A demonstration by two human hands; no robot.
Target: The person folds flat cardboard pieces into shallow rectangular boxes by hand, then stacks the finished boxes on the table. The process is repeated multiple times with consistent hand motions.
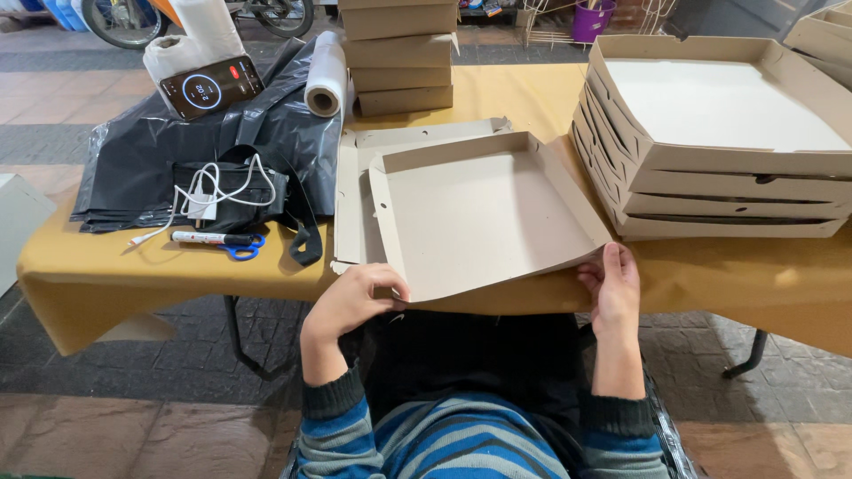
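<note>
The left hand (355, 297) pinches the near left corner of a half-folded cardboard box tray (484, 213), fingers curled over its edge, while the right hand (614, 286) grips the near right corner with the thumb on top. Held this way at both corners, the tray tilts up off the near edge of the table (89, 275), its raised walls facing the person; it seems steadied for folding. It partly overlies a flat cardboard blank (355, 191) lying just behind it.

At the right edge a stack of open finished trays (710, 160) sits within reach; at the far edge stands a pile of closed boxes (399, 53). Toward the left lie black plastic bags (151, 151), a clear film roll (327, 75), a phone (211, 87) propped against a white roll, a white cable (209, 191), a marker (200, 238) and blue-handled scissors (241, 251).

The table wears a mustard-yellow cloth. The floor is paved in brown and grey tiles; a bicycle wheel shows beyond.
</note>
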